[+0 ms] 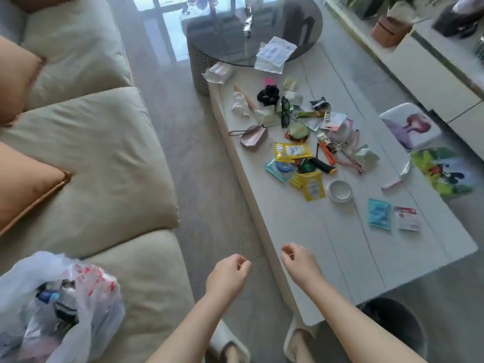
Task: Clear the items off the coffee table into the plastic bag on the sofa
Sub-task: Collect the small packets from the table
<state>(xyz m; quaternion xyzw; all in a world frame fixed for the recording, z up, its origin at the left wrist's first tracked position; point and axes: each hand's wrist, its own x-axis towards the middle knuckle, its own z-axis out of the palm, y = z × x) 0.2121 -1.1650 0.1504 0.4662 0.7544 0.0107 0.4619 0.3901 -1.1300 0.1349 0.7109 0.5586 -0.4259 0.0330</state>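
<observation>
The white coffee table (pixel 348 247) carries several small items: a roll of tape (pixel 339 191), yellow sachets (pixel 311 187), a blue packet (pixel 379 214), a red-and-white card (pixel 407 218), a pink pouch (pixel 254 138), sunglasses (pixel 285 111) and a black scrunchie (pixel 268 95). The plastic bag (pixel 86 292) sits on the sofa (pixel 104 158) at lower left, partly filled. My left hand (pixel 227 276) hangs over the floor between sofa and table, fingers loosely curled, holding nothing. My right hand (pixel 300 260) hovers at the table's near edge, also loosely curled and holding nothing.
A round glass table (pixel 235 32) with paper packets (pixel 275 52) stands beyond the coffee table. Printed cushions (pixel 411 127) lie at the right. A dark bin (pixel 398 328) stands under the table's near corner. Orange pillows (pixel 23 184) rest on the sofa. My slippered feet (pixel 296 339) are below.
</observation>
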